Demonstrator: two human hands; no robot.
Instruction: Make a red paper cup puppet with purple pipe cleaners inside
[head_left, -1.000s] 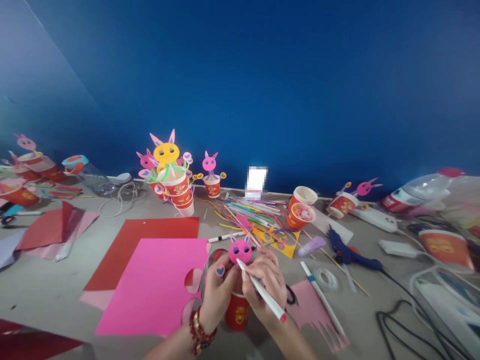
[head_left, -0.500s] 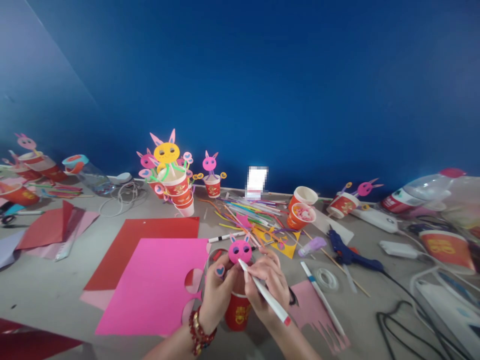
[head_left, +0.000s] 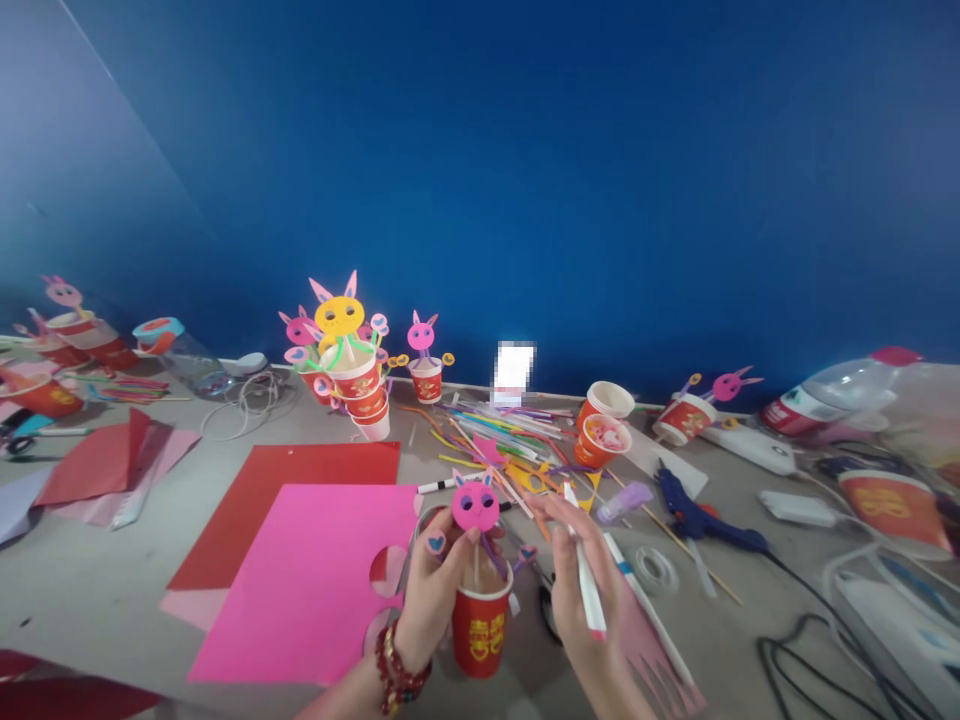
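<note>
A pink paper rabbit face (head_left: pixel 475 507) with eyes and a small drawn mouth stands over a red paper cup (head_left: pixel 481 630). My left hand (head_left: pixel 435 575) pinches the face's lower edge; beads circle that wrist. Purple arms end in heart-marked discs, one (head_left: pixel 527 553) to the right of the cup. To the right of the cup, my right hand (head_left: pixel 585 570) is closed round a white marker (head_left: pixel 587 575) with a red end, its tip pointing up and away from the face.
Pink paper (head_left: pixel 300 590) lies over red paper at left. Behind are colored pipe cleaners (head_left: pixel 510 425), rabbit cups (head_left: pixel 352 370) and a cup of small pieces (head_left: pixel 604 437). At right are a blue glue gun (head_left: pixel 701 515), clear tape (head_left: pixel 656 570), another marker (head_left: pixel 649 610) and black cable.
My right hand has moved right with the marker, away from the rabbit face, which now shows its mouth. The marker has turned more upright, and the cup's rim is uncovered.
</note>
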